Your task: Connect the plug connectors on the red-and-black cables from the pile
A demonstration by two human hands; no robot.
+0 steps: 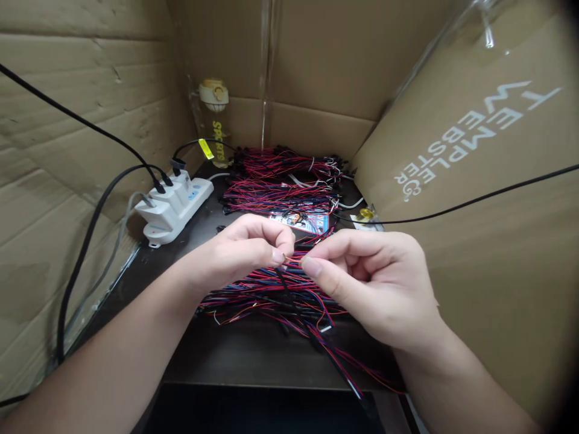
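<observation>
My left hand [246, 248] and my right hand [366, 283] meet over the middle of a dark table [253, 352]. Both are closed in a pinch on the bare end of a thin red and black wire [296, 260]. The wire runs down from the fingertips toward me across a loose pile of red, blue and black wires [275, 298] lying under the hands. Two tied bundles of the same wires [283, 181] lie farther back on the table.
A white power strip [174, 205] with several black plugs and cables sits at the left. Cardboard walls [474, 181] enclose the table on three sides. A small printed card [307, 222] lies behind the hands, and a bottle [215, 117] stands in the back corner.
</observation>
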